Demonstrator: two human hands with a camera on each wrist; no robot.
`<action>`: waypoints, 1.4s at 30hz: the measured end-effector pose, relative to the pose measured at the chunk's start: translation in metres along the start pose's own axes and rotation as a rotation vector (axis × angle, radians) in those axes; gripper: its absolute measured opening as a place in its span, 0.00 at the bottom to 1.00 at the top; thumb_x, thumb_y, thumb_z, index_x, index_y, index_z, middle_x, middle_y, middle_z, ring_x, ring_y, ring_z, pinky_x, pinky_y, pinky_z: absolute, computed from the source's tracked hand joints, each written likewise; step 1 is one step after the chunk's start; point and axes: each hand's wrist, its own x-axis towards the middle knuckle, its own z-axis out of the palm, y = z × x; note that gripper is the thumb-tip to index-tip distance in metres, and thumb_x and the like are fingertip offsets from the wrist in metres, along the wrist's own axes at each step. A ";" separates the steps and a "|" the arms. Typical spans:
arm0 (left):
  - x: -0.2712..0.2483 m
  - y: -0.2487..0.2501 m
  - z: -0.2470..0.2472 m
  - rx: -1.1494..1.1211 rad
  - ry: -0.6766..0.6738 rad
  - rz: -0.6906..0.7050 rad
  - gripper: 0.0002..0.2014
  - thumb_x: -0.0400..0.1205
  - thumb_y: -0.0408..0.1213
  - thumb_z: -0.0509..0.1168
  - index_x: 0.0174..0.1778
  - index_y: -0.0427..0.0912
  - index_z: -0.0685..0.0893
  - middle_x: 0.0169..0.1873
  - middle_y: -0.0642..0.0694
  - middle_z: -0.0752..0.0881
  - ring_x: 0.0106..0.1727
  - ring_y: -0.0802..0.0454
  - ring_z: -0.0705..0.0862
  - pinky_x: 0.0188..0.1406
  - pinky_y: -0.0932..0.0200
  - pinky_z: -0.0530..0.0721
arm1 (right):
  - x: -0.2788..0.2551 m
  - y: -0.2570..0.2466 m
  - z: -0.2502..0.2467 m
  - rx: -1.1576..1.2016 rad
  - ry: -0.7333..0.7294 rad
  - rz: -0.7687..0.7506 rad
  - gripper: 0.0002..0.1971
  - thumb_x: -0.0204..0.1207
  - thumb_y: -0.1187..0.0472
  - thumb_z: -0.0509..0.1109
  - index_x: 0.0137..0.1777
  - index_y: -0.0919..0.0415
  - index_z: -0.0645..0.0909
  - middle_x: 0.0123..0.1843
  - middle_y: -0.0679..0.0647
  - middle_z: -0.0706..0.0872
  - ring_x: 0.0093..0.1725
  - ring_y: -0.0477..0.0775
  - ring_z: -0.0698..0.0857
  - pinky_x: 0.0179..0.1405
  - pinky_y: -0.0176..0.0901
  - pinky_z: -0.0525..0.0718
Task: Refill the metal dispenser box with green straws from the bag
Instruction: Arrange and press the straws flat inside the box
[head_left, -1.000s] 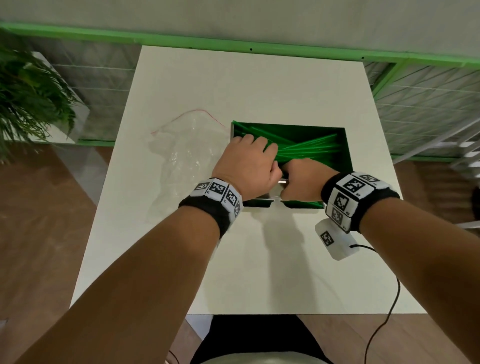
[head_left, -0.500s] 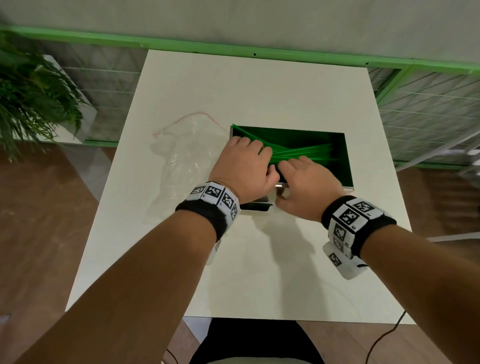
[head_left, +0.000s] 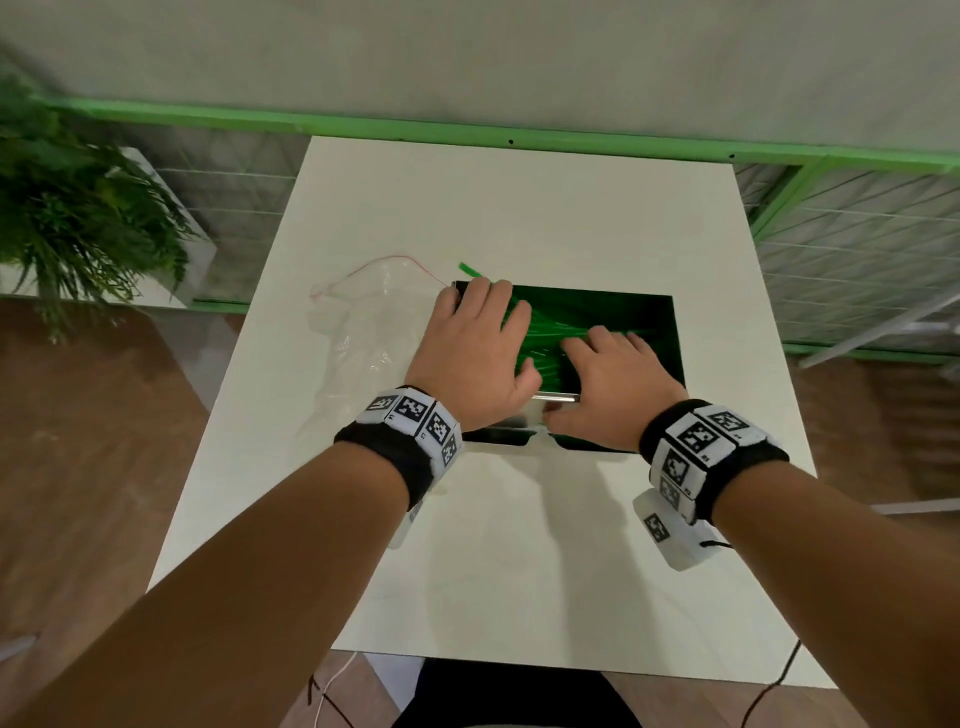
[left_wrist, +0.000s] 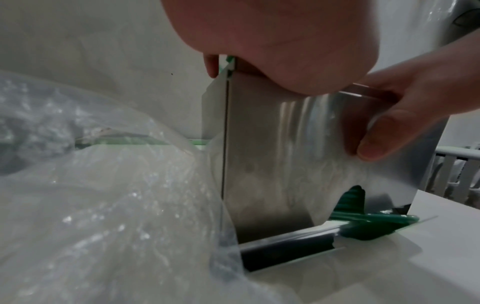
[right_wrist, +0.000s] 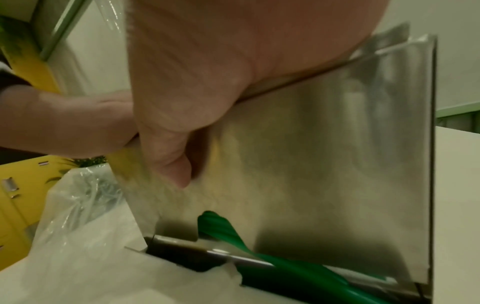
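The metal dispenser box (head_left: 669, 332) stands open-topped in the middle of the white table, with green straws (head_left: 545, 327) lying crisscross inside. My left hand (head_left: 483, 332) lies flat over the box's left end, its fingertips at the far left corner. My right hand (head_left: 608, 374) lies flat on the straws near the front wall, its thumb (left_wrist: 376, 144) down the outside of the shiny front (right_wrist: 324, 154). One straw end (head_left: 469, 269) pokes out past the far left corner. More straws (right_wrist: 272, 261) show in the low front slot. The clear plastic bag (head_left: 363, 332) lies crumpled left of the box.
The white table (head_left: 519, 545) has bare surface in front of and behind the box. A potted plant (head_left: 78, 223) stands off the table's left side, and a green rail (head_left: 519, 136) runs behind it. Cables hang from the wrist units.
Both hands have gone from curled at the box's front to flat over the straws. The left hand has slid to the far left corner, and a straw end now sticks out there.
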 end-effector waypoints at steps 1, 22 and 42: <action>-0.001 0.001 -0.001 0.020 -0.007 -0.021 0.30 0.78 0.54 0.56 0.68 0.38 0.81 0.66 0.38 0.81 0.66 0.37 0.77 0.63 0.39 0.72 | -0.001 0.000 0.001 0.002 0.004 -0.001 0.41 0.63 0.32 0.64 0.72 0.57 0.73 0.62 0.57 0.78 0.67 0.63 0.78 0.78 0.64 0.69; 0.022 -0.047 -0.022 -0.225 -0.116 -0.316 0.14 0.82 0.23 0.64 0.60 0.37 0.87 0.55 0.38 0.87 0.55 0.38 0.85 0.56 0.41 0.86 | 0.002 0.001 -0.002 0.031 -0.061 0.037 0.44 0.61 0.27 0.61 0.76 0.49 0.71 0.67 0.56 0.76 0.69 0.62 0.74 0.75 0.64 0.70; 0.003 -0.003 0.002 -0.244 -0.035 -0.097 0.19 0.84 0.47 0.62 0.67 0.44 0.86 0.70 0.44 0.83 0.74 0.42 0.78 0.78 0.36 0.70 | -0.007 0.002 0.002 0.107 0.147 -0.048 0.47 0.66 0.28 0.60 0.82 0.54 0.66 0.82 0.59 0.71 0.79 0.63 0.71 0.78 0.65 0.67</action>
